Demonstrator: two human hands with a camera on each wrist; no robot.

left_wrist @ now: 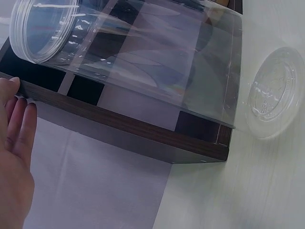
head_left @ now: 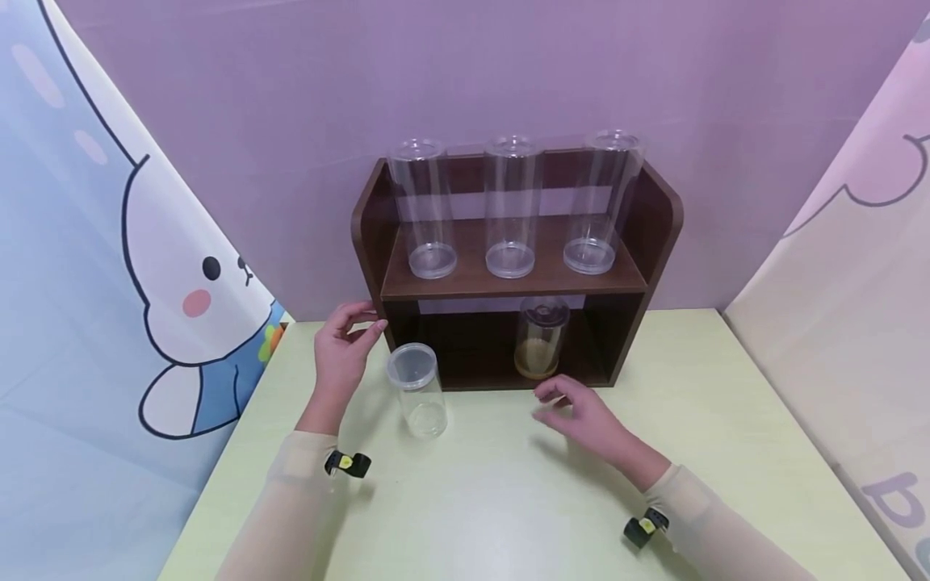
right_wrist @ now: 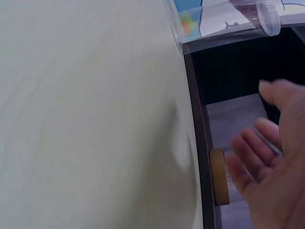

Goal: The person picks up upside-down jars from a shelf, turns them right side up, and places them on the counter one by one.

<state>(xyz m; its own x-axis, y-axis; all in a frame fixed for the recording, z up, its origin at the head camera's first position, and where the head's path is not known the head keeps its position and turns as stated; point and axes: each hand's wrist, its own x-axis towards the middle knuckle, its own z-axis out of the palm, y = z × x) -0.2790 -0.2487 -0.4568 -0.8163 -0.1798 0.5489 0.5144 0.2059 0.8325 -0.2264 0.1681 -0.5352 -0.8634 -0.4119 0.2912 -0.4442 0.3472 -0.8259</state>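
Observation:
At the left side of a dark brown two-tier shelf (head_left: pixel 514 288), my left hand (head_left: pixel 343 355) has its fingers at the outer panel and its thumb tip at the front edge. A clear jar with a whitish lid (head_left: pixel 425 403) stands upright on the table just right of this hand; it fills much of the left wrist view. My right hand (head_left: pixel 584 415) is in front of the lower tier, fingers loosely bent and nothing between them. Close behind it, a clear jar with a tan base (head_left: pixel 541 339) stands in that tier; its tan band (right_wrist: pixel 219 176) shows beside my fingers (right_wrist: pixel 252 148).
Three tall clear cylinders, left (head_left: pixel 430 214), middle (head_left: pixel 511 214) and right (head_left: pixel 599 210), stand on the upper tier. The pale table (head_left: pixel 479 500) extends before the shelf. A purple cloth (head_left: pixel 291 161) hangs behind, with printed cloths at both sides.

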